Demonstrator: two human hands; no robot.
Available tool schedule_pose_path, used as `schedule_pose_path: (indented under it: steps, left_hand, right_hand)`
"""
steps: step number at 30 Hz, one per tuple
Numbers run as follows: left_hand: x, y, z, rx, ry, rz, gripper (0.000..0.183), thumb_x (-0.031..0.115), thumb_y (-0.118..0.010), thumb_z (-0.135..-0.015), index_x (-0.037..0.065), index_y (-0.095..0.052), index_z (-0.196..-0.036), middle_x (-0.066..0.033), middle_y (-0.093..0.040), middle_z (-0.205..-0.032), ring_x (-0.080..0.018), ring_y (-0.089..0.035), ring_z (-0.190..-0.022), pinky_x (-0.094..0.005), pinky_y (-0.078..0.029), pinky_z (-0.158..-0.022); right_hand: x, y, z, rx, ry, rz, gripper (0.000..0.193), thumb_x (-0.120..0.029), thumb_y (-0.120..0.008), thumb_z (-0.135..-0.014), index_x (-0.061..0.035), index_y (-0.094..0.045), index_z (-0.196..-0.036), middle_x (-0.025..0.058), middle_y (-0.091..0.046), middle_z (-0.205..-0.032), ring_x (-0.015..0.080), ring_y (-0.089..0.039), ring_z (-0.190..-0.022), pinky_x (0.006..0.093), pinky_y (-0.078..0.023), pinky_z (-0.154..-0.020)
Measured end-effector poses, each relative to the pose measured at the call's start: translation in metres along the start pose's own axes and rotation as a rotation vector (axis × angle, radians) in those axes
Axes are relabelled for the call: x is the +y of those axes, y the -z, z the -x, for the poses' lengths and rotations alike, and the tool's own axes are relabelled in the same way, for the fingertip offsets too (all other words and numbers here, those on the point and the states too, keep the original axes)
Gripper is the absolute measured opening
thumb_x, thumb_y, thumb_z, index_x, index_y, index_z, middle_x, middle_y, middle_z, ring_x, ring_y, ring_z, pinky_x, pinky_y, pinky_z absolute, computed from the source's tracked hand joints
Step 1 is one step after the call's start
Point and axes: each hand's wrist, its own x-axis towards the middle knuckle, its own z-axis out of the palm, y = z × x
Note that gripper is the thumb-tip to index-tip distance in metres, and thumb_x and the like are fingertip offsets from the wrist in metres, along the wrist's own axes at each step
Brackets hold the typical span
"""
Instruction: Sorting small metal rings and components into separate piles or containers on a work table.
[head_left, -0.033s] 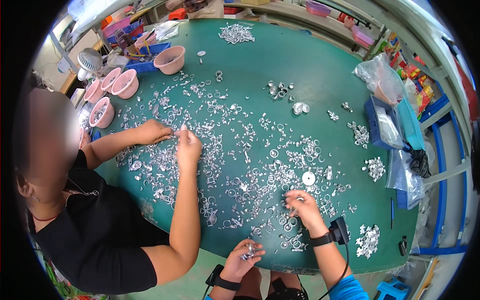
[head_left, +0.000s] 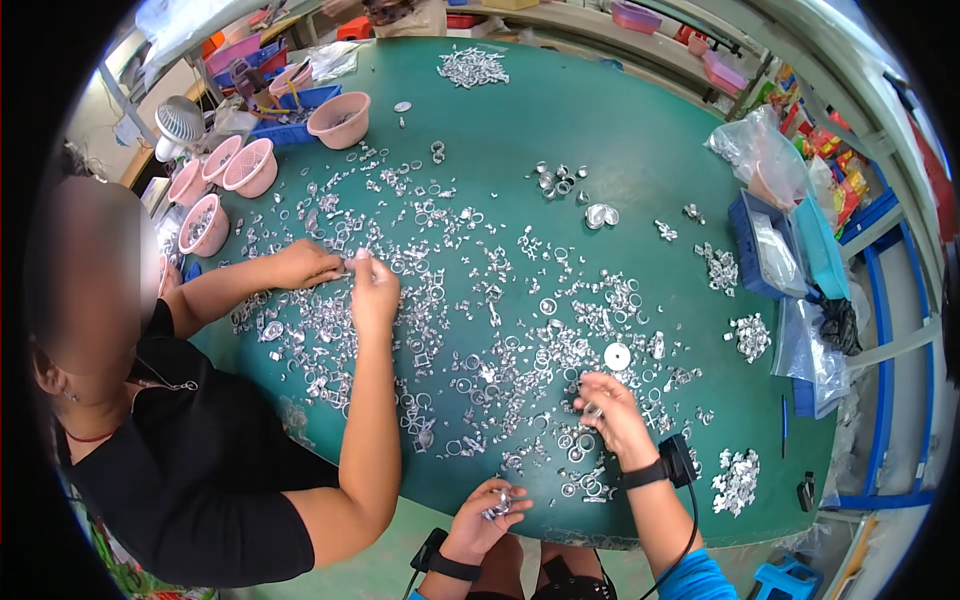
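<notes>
Small silver metal rings and clips [head_left: 480, 300] lie scattered over a round green table [head_left: 620, 130]. My right hand [head_left: 608, 412], with a black band on its wrist, hovers over the near part of the scatter and pinches a small silver piece. My left hand [head_left: 490, 522] is at the table's near edge, curled around a few silver pieces. A white disc [head_left: 617, 355] lies just beyond my right hand.
A person in a black shirt [head_left: 190, 460] sits at the left, both hands [head_left: 340, 272] working on parts. Pink baskets [head_left: 250, 165] stand at the far left. Blue trays [head_left: 770, 250] and plastic bags [head_left: 760, 150] sit at the right edge. A separate pile of parts [head_left: 472, 66] lies at the far side.
</notes>
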Motion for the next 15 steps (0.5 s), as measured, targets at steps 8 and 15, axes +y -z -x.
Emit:
schedule_pose_path:
  steps: [8, 15]
  left_hand:
    - [-0.001, 0.005, -0.002, 0.1, 0.068, -0.166, 0.007, -0.001, -0.049, -0.076, 0.002, -0.05, -0.082, -0.0122, -0.053, -0.082, -0.0296, -0.056, -0.085, -0.0307, -0.052, -0.062]
    - [0.001, -0.011, 0.002, 0.218, 0.064, -0.245, 0.004, 0.001, -0.047, -0.078, 0.002, -0.05, -0.079, -0.0184, -0.052, -0.094, -0.0336, -0.054, -0.089, -0.0351, -0.052, -0.064]
  right_hand:
    - [0.001, -0.013, -0.037, 0.109, 0.42, 1.077, 0.032, -0.008, -0.052, -0.064, -0.0069, -0.058, -0.096, 0.0173, -0.057, -0.077, 0.0292, -0.057, -0.07, 0.0343, -0.045, -0.067]
    - [0.0, 0.013, 0.016, -0.054, -0.033, -0.219, 0.016, -0.009, -0.053, -0.078, -0.0024, -0.053, -0.093, 0.0047, -0.051, -0.076, 0.0132, -0.052, -0.063, 0.0221, -0.046, -0.047]
